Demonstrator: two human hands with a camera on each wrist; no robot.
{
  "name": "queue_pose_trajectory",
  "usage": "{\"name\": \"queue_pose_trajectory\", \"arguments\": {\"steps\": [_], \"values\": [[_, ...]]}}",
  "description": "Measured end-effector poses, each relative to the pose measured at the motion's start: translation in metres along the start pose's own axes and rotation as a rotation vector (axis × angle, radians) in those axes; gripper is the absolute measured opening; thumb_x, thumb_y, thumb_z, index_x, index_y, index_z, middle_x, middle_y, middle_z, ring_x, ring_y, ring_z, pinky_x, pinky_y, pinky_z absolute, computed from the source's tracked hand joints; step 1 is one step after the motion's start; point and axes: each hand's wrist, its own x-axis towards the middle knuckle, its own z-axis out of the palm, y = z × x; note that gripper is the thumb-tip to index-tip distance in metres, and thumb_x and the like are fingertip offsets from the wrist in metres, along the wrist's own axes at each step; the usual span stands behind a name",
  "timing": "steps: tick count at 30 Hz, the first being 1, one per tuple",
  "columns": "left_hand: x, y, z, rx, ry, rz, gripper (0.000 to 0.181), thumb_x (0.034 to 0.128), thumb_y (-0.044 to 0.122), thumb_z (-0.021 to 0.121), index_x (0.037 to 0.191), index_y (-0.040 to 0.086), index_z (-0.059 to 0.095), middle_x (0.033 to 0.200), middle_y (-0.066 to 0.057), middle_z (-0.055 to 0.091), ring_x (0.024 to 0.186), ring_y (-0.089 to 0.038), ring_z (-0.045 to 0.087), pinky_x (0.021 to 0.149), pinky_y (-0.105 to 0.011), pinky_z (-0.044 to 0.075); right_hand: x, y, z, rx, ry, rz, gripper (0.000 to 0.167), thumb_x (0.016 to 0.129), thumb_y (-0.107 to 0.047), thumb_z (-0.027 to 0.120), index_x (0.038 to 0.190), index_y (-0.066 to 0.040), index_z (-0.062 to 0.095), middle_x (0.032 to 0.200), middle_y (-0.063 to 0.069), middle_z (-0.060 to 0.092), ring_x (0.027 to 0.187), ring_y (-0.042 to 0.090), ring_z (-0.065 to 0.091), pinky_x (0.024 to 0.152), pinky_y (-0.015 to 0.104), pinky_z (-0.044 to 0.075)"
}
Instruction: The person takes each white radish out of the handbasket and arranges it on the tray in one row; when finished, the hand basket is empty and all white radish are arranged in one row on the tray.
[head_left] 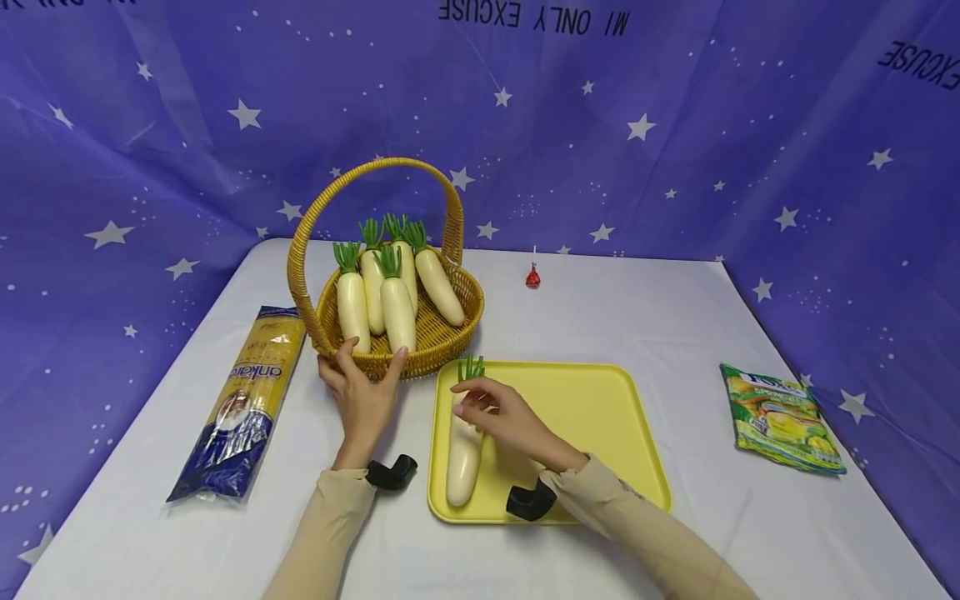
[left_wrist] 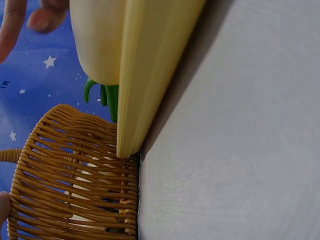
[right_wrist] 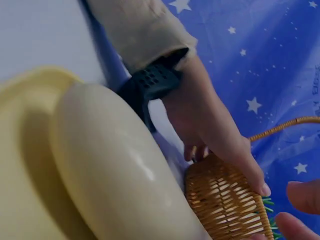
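Counter: your white-covered counter (head_left: 637, 325) carries everything here.
Basket: the woven basket (head_left: 431, 358) stands ahead of you, five radishes (head_left: 397, 312) leaning inside, leaves up.
Tray: the yellow tray (head_left: 570, 417) lies flat, its far left corner close by the basket.
Radish: the lone radish (head_left: 465, 462) lies along the tray's left side, leafy end away from you. Judging by its gloss, expect it stiff, smooth and a little slippery, probably light enough for one hand. Take it round the thick middle, fingers on both flanks. It looks creamy white, long and rounded, with a blunt near end.
Hands: your left hand (head_left: 363, 404) grips the basket's near rim, thumb and forefinger spread apart; your right hand (head_left: 517, 425) hangs over the radish's upper part, fingers loosely bent, seemingly holding nothing. I cannot tell whether a fingertip touches it.
Leaves: the short green leaves (head_left: 470, 367) look like the weakest part; avoid lifting by them.
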Motion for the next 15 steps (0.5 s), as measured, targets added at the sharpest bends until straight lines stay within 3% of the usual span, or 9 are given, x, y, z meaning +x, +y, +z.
{"name": "queue_pose_trajectory", "arguments": {"steps": [5, 11, 15], "values": [[0.001, -0.001, 0.000, -0.004, 0.007, 0.010, 0.076, 0.0734, 0.057, 0.065, 0.130, 0.020, 0.030, 0.146, -0.024, -0.007, 0.135, -0.040, 0.009, 0.105, -0.054, 0.020, 0.006, -0.021, 0.000, 0.075, 0.053, -0.041, 0.031, 0.090, -0.012, 0.055, 0.118, -0.001, 0.053, 0.100, 0.019, 0.061, 0.085, 0.033, 0.058, 0.069, 0.038, 0.051], [0.000, 0.000, -0.001, -0.004, 0.006, 0.006, 0.077, 0.0729, 0.057, 0.065, 0.130, 0.019, 0.030, 0.145, -0.024, -0.006, 0.134, -0.041, 0.010, 0.104, -0.055, 0.020, 0.021, -0.038, -0.001, 0.065, 0.144, -0.149, 0.031, 0.090, -0.010, 0.055, 0.119, 0.001, 0.052, 0.107, 0.022, 0.058, 0.096, 0.027, 0.056, 0.076, 0.025, 0.048], [0.000, 0.000, -0.001, 0.000, 0.001, 0.005, 0.078, 0.0730, 0.058, 0.064, 0.131, 0.019, 0.030, 0.145, -0.025, -0.006, 0.134, -0.042, 0.010, 0.104, -0.055, 0.020, 0.036, -0.044, -0.002, 0.072, 0.194, -0.200, 0.034, 0.090, -0.011, 0.055, 0.122, 0.001, 0.049, 0.110, 0.023, 0.056, 0.099, 0.029, 0.056, 0.082, 0.027, 0.047]]}}
